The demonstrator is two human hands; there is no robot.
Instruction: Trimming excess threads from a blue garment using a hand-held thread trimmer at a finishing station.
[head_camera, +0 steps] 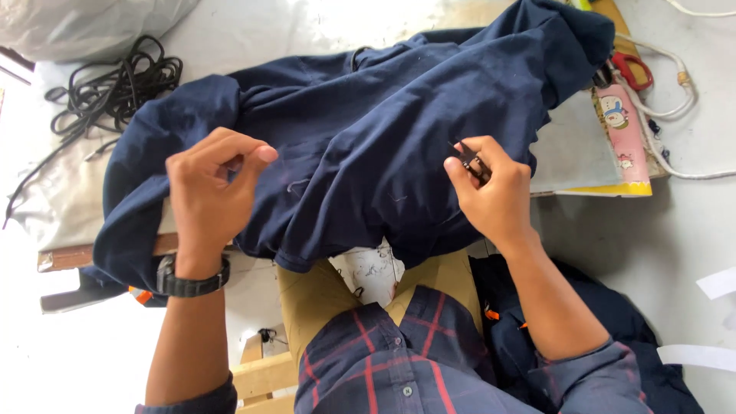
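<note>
A dark navy garment lies spread and bunched over a low work board. My left hand hovers over its left part with the fingers curled together, thumb against fingertips, and nothing visible in it. My right hand rests on the garment's right side and pinches a small black thread snipper, its tip pointing up-left onto the cloth. A black wristwatch is on my left wrist.
A tangle of black cable lies at the upper left. Red-handled scissors, a pink case and a white cord sit at the right. More navy cloth is piled by my right leg. White paper strips lie on the floor.
</note>
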